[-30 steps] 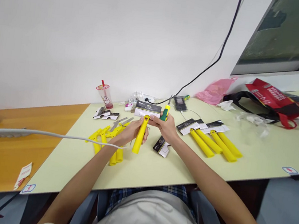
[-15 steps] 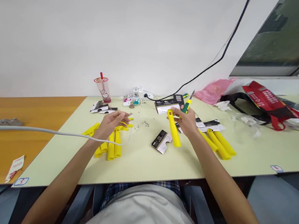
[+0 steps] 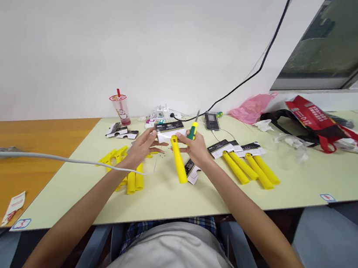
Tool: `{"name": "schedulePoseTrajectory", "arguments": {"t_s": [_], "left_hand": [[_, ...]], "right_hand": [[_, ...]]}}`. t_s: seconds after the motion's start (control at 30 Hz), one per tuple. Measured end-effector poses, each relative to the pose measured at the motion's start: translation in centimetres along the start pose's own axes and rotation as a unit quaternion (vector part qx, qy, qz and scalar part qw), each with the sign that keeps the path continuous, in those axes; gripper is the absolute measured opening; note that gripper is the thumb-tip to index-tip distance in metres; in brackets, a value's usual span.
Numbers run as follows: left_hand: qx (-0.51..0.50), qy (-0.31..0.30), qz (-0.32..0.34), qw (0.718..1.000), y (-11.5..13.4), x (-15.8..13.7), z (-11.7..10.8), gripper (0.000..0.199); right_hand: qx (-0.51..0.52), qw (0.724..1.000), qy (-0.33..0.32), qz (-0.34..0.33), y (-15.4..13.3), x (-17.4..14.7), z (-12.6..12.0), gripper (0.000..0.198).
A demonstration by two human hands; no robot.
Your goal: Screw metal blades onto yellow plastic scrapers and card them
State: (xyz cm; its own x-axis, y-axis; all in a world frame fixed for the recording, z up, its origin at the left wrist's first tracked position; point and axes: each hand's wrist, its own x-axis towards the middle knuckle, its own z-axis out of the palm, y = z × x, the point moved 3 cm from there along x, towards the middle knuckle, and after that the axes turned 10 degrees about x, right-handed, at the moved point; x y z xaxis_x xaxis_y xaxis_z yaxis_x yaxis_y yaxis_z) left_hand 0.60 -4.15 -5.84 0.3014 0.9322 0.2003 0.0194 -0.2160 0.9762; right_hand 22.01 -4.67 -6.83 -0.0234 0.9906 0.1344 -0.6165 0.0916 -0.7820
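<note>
From the head view, the right hand [image 3: 198, 149] pinched a yellow handle [image 3: 179, 162] near its upper end, with a green-and-yellow screwdriver [image 3: 193, 131] tucked in the same hand, its tip pointing far. The handle sloped toward the near side above the middle of the pale table [image 3: 306, 172], and a black-and-white sleeve [image 3: 168, 129] stood across its far end. The left hand [image 3: 140, 148] had its thumb at the sleeve's left end, the other fingers spread below; whether they gripped it, I could not tell.

A loose sleeve [image 3: 193, 176] lay partly hidden behind the right hand. More yellow handles [image 3: 131, 183] lay on the left, partly covered by the left arm. To the right, four sleeved handles [image 3: 259, 173] lay side by side. A lidded cup [image 3: 121, 111] stood at the far left, and a red bag [image 3: 313, 118] lay at the far right.
</note>
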Motion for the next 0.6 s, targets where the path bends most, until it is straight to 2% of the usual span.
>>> {"name": "schedulePoseTrajectory", "arguments": {"t_s": [0.1, 0.2, 0.37, 0.6], "left_hand": [[-0.077, 0.009, -0.012, 0.997, 0.0, 0.6, 0.3, 0.07], [-0.095, 0.028, -0.024, 0.995, -0.8, 0.7, -0.5, 0.065], [-0.023, 0.059, -0.057, 0.996, -2.8, 0.4, -1.8, 0.056], [0.063, -0.002, -0.075, 0.995, -3.9, 0.2, -1.3, 0.046]], "right_hand": [[-0.013, 0.999, -0.026, 0.04, 1.8, 0.0, 1.5, 0.075], [-0.018, 0.998, -0.015, 0.053, 2.8, 0.4, 1.3, 0.077], [-0.032, 0.996, 0.014, 0.077, 3.7, 0.4, -0.3, 0.076], [-0.067, 0.995, -0.02, 0.076, 4.4, -0.4, -0.2, 0.074]]}}
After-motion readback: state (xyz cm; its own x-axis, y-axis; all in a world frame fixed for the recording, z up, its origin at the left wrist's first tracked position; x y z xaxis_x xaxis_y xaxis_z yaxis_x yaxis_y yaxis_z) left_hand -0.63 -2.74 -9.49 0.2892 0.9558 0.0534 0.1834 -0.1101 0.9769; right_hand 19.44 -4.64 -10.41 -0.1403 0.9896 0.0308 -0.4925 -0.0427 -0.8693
